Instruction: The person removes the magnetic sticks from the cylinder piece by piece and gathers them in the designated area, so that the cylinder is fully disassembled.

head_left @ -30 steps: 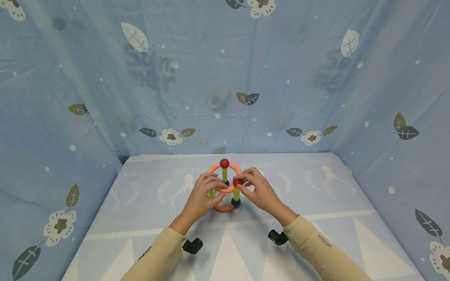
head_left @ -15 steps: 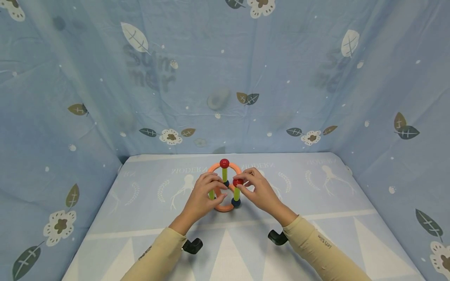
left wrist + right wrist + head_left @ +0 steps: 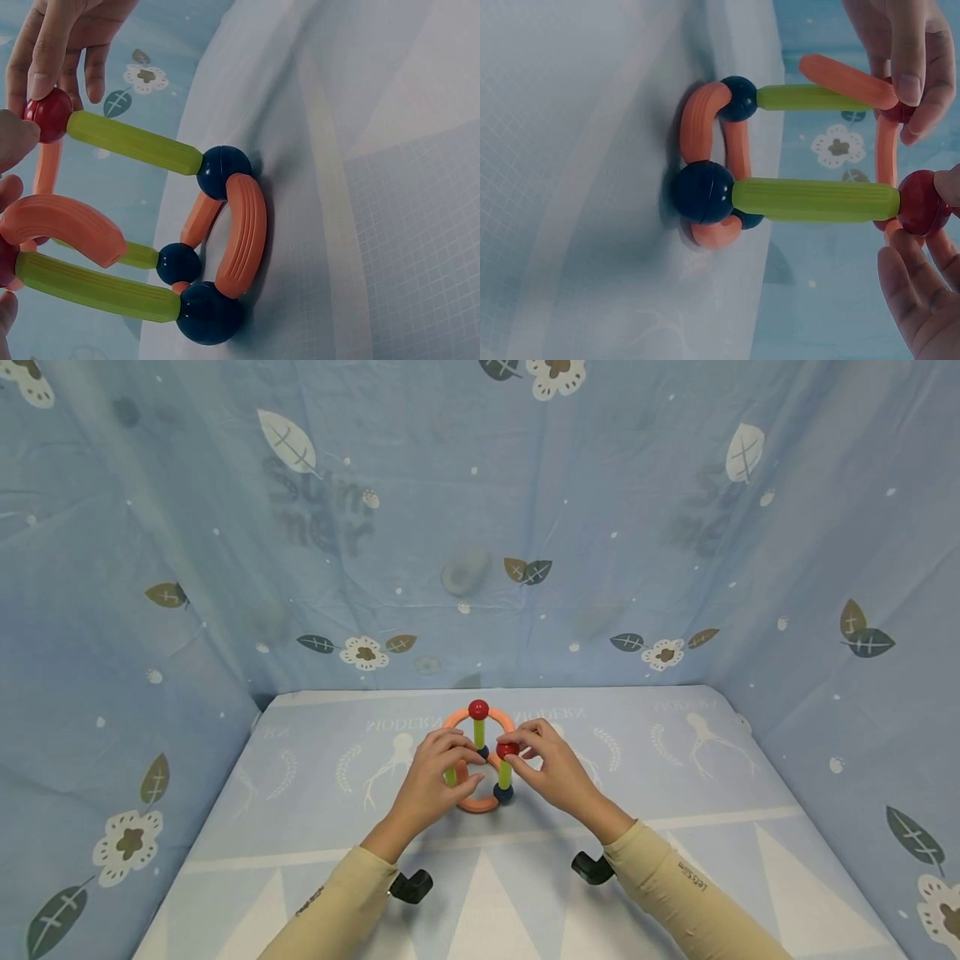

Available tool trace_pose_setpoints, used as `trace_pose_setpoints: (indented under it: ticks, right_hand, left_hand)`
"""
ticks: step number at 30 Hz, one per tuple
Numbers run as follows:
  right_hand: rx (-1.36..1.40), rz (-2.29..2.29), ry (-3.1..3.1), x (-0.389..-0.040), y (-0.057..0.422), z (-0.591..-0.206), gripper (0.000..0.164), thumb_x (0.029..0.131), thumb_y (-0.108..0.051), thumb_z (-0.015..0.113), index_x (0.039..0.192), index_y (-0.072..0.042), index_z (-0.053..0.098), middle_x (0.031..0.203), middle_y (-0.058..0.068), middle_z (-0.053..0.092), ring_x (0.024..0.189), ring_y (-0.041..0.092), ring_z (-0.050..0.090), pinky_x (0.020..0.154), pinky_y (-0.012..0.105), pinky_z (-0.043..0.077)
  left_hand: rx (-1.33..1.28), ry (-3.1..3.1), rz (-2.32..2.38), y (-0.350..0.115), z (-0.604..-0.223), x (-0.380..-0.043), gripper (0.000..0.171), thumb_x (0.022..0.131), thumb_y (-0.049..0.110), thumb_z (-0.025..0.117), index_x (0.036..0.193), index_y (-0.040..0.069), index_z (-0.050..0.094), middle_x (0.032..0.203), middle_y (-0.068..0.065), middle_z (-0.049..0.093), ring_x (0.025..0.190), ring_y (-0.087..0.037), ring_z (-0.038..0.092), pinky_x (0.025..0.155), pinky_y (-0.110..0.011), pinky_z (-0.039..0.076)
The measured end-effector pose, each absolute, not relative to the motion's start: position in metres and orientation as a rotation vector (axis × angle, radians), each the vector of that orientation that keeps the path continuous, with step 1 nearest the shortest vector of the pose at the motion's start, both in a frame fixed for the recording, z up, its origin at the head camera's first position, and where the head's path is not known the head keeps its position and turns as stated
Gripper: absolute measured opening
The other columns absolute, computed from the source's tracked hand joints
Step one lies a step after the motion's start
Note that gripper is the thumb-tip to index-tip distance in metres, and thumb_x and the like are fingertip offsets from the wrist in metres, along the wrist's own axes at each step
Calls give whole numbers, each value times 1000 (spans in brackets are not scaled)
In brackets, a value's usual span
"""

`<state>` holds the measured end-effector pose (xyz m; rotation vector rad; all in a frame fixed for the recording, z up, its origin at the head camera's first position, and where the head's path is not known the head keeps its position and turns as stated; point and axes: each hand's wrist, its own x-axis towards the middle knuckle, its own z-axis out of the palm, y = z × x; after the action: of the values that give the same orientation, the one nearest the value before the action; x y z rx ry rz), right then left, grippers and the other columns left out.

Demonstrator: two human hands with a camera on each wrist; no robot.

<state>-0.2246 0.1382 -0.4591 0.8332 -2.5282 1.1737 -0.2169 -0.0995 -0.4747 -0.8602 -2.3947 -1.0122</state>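
A toy frame of magnetic rods and balls stands on the table. Blue balls [image 3: 703, 193] and curved orange rods form its lower ring; straight green rods [image 3: 817, 199] rise from it to red balls. My right hand [image 3: 555, 764] pinches the near right red ball [image 3: 507, 749] between thumb and fingers. My left hand [image 3: 438, 768] pinches the left red ball [image 3: 896, 112], which it hides in the head view. From that ball a curved orange rod [image 3: 67, 225] hangs slanting, its other end free. A third red ball [image 3: 478, 709] tops the back post, untouched.
The pale patterned table [image 3: 300, 827] extends around the frame. A blue leaf-printed curtain [image 3: 420, 527] encloses the back and sides. A black wrist mount [image 3: 411, 886] sticks out at the left sleeve, another mount [image 3: 592, 867] at the right.
The front curved orange rod, which spanned between the two hands a second ago, has dropped away from the right red ball and now slants down from the left one. Both hands stay nearly still.
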Motion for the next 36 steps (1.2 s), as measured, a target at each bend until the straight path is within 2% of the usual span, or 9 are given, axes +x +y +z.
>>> trace_pose_setpoints:
  ticks: [6,10,14,23,30,36]
  right_hand:
    - [828,1176,-2534,-224,138,-460,27,96,-15,73,123,-17,72,113,0,57,97,25,64,82,36,59]
    - [810,1188,-2543,-224,139,-461,31,95,-13,73,127,-13,70,115,2,57,98,27,65,82,40,60]
    - [790,1190,-2549,-224,139,-462,37,95,-13,74,131,-14,68,117,4,58,99,29,65,83,39,60]
    - [735,1170,-2557,-220,143,-465,52,92,-11,76,141,-16,59,119,11,60,97,22,66,82,34,60]
    - [647,1212,-2605,-218,146,-474,63,90,-10,78,147,-14,50,114,7,59,96,19,66,85,36,59]
    - [620,1226,-2646,-219,150,-487,61,92,-12,77,146,-10,49,114,5,59,98,21,66,86,36,58]
  left_hand:
    - [-843,-2394,-1014,-99,-475,-217,24,81,16,88,101,16,77,115,2,66,125,-24,50,113,-53,34]
    - [-843,-2359,-1035,-100,-475,-216,25,81,16,88,104,16,76,117,1,65,125,-25,50,110,-54,36]
    - [-821,-2335,-1062,-102,-476,-216,27,83,17,86,107,17,75,121,-1,62,125,-26,49,107,-55,39]
    - [-707,-2342,-1110,-110,-478,-214,42,84,20,85,123,16,71,134,-4,55,128,-29,45,101,-57,44]
    - [-647,-2344,-1191,-119,-482,-212,55,88,22,82,139,22,61,139,-4,52,132,-27,44,103,-55,45]
    - [-573,-2376,-1245,-128,-488,-210,67,87,29,83,146,17,54,144,-5,49,136,-26,44,108,-59,42]
